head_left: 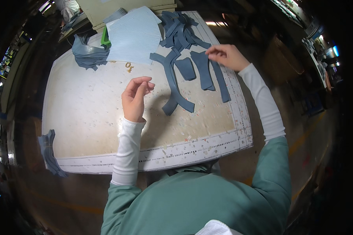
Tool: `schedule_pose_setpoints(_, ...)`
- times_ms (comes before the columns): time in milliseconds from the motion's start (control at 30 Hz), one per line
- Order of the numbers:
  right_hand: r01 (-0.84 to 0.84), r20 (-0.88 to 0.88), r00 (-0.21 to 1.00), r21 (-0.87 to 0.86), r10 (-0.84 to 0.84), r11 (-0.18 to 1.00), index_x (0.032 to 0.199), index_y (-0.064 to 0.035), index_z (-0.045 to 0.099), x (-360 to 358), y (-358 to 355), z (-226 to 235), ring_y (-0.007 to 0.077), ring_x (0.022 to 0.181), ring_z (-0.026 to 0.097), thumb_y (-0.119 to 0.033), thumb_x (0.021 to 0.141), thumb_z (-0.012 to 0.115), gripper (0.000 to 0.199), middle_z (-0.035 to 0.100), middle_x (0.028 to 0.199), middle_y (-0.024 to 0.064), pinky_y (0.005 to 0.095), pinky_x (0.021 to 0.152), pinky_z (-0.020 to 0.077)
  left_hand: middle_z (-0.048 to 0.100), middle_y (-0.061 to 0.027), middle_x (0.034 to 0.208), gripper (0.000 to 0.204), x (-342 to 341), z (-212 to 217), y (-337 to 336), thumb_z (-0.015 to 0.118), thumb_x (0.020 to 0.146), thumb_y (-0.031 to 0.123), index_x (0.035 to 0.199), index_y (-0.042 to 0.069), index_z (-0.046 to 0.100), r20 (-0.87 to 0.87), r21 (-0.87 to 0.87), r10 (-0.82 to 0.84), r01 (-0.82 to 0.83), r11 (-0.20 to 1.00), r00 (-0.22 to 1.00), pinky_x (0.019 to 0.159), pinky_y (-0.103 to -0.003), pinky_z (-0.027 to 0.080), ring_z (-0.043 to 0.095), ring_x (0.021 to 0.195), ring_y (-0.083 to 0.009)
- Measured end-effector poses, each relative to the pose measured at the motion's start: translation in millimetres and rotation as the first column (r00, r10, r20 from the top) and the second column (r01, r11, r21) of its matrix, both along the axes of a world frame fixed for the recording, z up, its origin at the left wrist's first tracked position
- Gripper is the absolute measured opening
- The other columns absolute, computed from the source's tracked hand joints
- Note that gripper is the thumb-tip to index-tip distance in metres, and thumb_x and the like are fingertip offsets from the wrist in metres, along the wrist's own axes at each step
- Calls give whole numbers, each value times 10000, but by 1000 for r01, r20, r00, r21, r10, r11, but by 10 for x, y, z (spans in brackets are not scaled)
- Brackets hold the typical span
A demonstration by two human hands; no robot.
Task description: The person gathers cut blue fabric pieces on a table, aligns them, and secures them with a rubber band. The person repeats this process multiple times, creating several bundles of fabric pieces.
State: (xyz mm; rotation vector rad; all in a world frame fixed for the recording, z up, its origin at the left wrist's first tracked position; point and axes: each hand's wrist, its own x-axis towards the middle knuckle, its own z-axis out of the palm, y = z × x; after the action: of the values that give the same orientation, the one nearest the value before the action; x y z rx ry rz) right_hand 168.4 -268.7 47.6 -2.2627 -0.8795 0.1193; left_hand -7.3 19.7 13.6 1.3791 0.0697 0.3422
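Piece in hand: a long narrow blue-grey strip (222, 84) is pinched at its upper end by the right hand (226, 56); the strip lies flat near the right edge of the work board (86, 117), its lower end pointing toward the person.
Right hand: closed on the strip's top, fingertips drawn together, wrist raised above the board.
Left hand: the left hand (135, 98) is held over the middle of the board with fingers loosely curled and thumb near the forefinger; nothing can be seen held in it, and whether the board is touched cannot be told.
Neighbouring pieces: a wider tapered piece (203, 70) lies just beside the strip, a short tab-shaped piece (185, 68) beside that, and a curved forked piece (173, 84) stretches from the upper middle down toward the board's centre.
Supply: a loose heap of cut pieces (178, 29) sits at the far edge, beside a pale blue perforated sheet (135, 35) and a crumpled grey-blue bundle (86, 53).
Edge: another scrap of blue material (49, 152) hangs off the near left corner.
Step, as judged: single cut pieces appear to be laid out or sorted, with the strip being placed or lifted.
Next move, as judged: a light pinch and a level draw would be called for, so that the neighbouring tapered piece is not dragged along.
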Motion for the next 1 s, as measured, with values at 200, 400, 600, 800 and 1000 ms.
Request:
schedule_pose_setpoints(200,347,101,932,30,-348,937,1093,-130,588,1280,671,-256,227,842,626,-304,755,657,386,650,879,91,299,791,473,607,-33,810,155,-22,-19,-43,494,881,80,975,9,596,-3,50,-18,18,999,1000,732,-209,432,553,767,-87)
schedule_pose_setpoints(400,518,136,842,72,-523,852,1242,-209,463,1922,1375,-529,317,1133,499,-395,724,668,587,539,1217,139,363,971,382,601,-33,806,151,-27,-49,-10,481,883,66,964,9,594,8,13,-34,34,999,999,742,-220,434,568,794,-98)
schedule_pose_setpoints(600,674,33,734,92,-679,733,991,-209,612,2143,1408,-676,284,1055,547,-224,710,647,284,608,1087,118,337,932,400,602,-46,831,151,-19,-23,63,477,888,53,972,-8,587,2,-11,-19,19,1000,1000,775,-239,443,567,794,-110)
schedule_pose_setpoints(800,634,-306,753,576,-583,516,886,-148,631,1977,997,-328,208,727,612,-3,676,552,267,620,891,92,295,634,504,607,-57,836,158,-23,20,156,478,880,51,982,-9,582,22,0,39,-40,999,999,767,-240,444,565,793,-110)
schedule_pose_setpoints(1000,130,-256,947,858,195,497,1071,-111,529,858,874,398,130,760,560,67,776,483,347,555,999,64,214,619,480,614,-90,973,228,8,107,432,451,894,70,1091,-1,541,31,-33,175,-174,984,984,776,-244,488,605,826,-136)
